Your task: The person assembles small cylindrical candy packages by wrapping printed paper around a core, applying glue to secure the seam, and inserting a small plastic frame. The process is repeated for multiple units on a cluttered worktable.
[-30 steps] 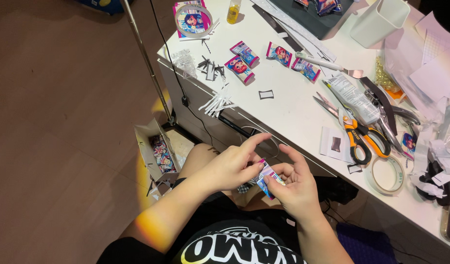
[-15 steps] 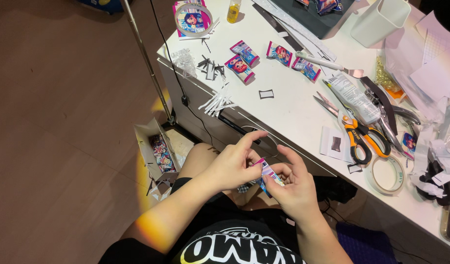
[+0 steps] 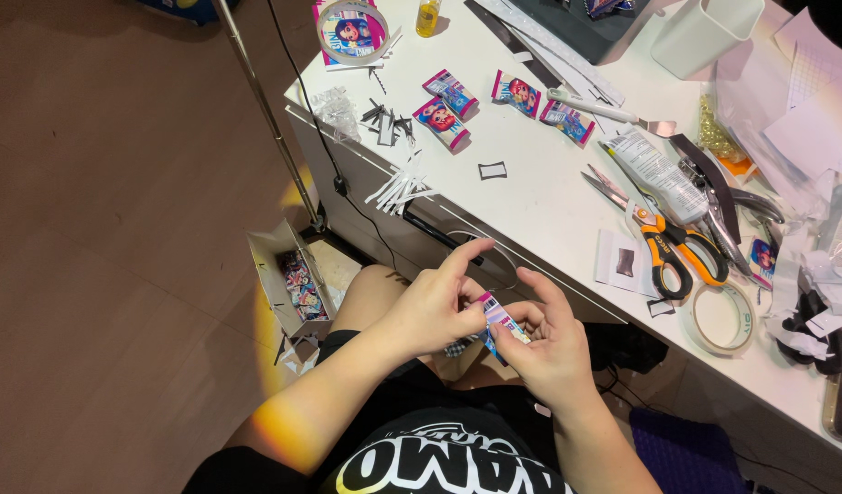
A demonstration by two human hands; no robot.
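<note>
Printed paper — a tiny colourful packet [image 3: 499, 320] — sits over your lap below the white desk [image 3: 540, 197] edge, your left hand [image 3: 430, 306] and right hand [image 3: 554, 352] pinching it together, apparently steadying its folds.

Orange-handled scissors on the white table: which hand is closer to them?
Right. The right hand is below and left of the orange-handled scissors; the left hand is farther left. Both pinch a small colourful paper packet.

One head-worn view is given, aimed steeply down from close above; the white desk [image 3: 549, 197] is framed toward 1 o'clock; the lap at 6.
</note>
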